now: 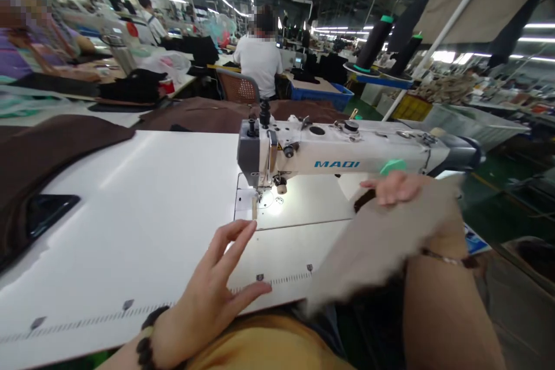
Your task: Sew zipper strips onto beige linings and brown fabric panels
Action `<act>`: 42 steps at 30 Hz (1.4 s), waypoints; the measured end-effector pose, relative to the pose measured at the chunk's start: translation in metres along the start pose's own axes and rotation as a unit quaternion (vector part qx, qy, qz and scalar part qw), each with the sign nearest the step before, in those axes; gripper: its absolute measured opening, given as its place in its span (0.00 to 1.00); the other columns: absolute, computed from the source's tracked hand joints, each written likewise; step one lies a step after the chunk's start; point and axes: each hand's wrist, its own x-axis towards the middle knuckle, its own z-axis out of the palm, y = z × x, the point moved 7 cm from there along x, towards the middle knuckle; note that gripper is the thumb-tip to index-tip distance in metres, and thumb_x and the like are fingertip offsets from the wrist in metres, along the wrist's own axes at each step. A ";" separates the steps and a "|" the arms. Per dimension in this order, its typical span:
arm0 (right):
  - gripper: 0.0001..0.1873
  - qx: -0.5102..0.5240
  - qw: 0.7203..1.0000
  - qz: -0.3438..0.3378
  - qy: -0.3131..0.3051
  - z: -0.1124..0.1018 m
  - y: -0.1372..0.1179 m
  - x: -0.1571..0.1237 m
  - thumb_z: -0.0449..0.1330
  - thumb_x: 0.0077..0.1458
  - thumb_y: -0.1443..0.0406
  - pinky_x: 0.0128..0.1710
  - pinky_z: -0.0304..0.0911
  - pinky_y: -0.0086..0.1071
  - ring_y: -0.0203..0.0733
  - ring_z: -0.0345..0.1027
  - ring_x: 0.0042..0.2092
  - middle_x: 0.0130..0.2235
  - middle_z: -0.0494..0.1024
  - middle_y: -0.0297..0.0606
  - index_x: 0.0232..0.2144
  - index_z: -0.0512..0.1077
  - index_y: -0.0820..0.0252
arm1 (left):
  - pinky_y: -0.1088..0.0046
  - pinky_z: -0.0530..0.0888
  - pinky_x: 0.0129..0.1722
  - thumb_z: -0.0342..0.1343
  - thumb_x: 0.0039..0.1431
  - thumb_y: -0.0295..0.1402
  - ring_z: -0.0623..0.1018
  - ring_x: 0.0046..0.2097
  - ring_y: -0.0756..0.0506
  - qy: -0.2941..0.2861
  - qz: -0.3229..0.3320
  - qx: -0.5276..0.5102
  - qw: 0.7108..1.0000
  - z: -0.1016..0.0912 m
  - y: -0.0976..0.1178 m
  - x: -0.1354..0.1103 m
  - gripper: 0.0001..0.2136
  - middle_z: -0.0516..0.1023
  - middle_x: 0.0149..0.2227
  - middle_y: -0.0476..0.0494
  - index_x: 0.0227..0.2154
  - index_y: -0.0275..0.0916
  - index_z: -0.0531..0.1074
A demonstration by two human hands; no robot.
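Observation:
A grey-beige fabric piece (373,243) hangs from my right hand (396,188), its fingers closed over the upper edge. The cloth is slightly blurred and covers part of my right forearm. My left hand (225,277) is over the front of the white sewing table (173,214), fingers apart and nothing between them. Just beyond its fingertips is the lit needle area of a white sewing machine (342,153). A small tan strip (254,208) stands beside the presser foot, near my index finger.
Dark brown fabric (52,156) lies along the table's left side, with a black phone-like object (52,211) there. More brown fabric (195,113) is behind the machine. Thread cones (376,43) stand at back right. A person in a white shirt (259,63) sits ahead.

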 end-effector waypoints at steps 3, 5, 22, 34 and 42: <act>0.23 0.065 0.995 -0.068 0.015 -0.012 0.007 -0.014 0.54 0.39 0.42 0.46 0.60 0.44 0.40 0.61 0.26 0.17 0.54 0.30 0.14 0.59 0.51 | 0.59 0.67 0.53 0.55 0.55 0.43 0.59 0.58 0.37 -0.023 0.006 -0.017 1.000 0.007 0.005 0.006 0.37 0.52 0.58 0.31 0.61 0.37 0.42; 0.21 0.092 0.995 -0.042 -0.009 0.003 0.025 -0.023 0.56 0.40 0.44 0.48 0.59 0.44 0.42 0.66 0.33 0.19 0.61 0.33 0.15 0.61 0.52 | 0.54 0.62 0.55 0.54 0.56 0.40 0.56 0.60 0.36 -0.061 0.068 -0.002 0.996 0.021 0.012 0.010 0.34 0.50 0.60 0.32 0.61 0.38 0.44; 0.10 -0.382 0.895 0.143 -0.180 0.129 0.041 -0.082 0.57 0.51 0.67 0.44 0.63 0.39 0.46 0.67 0.43 0.42 0.73 0.41 0.37 0.73 0.60 | 0.64 0.71 0.37 0.52 0.58 0.39 0.69 0.41 0.41 -0.294 0.040 0.166 0.940 0.118 -0.005 0.026 0.13 0.68 0.39 0.40 0.40 0.34 0.69; 0.15 -0.448 0.828 0.263 -0.210 0.133 0.063 -0.073 0.47 0.59 0.63 0.35 0.56 0.32 0.40 0.66 0.36 0.32 0.70 0.37 0.26 0.70 0.60 | 0.74 0.70 0.38 0.56 0.53 0.26 0.72 0.36 0.49 -0.179 -0.171 0.019 0.969 0.066 -0.065 0.000 0.03 0.70 0.35 0.47 0.26 0.37 0.73; 0.13 -0.488 0.784 0.277 -0.265 0.136 0.076 -0.062 0.50 0.58 0.62 0.32 0.53 0.32 0.42 0.67 0.36 0.31 0.72 0.37 0.25 0.69 0.59 | 0.73 0.69 0.34 0.56 0.54 0.29 0.71 0.32 0.49 -0.183 -0.189 0.095 0.960 0.074 -0.066 0.009 0.08 0.69 0.31 0.47 0.21 0.35 0.71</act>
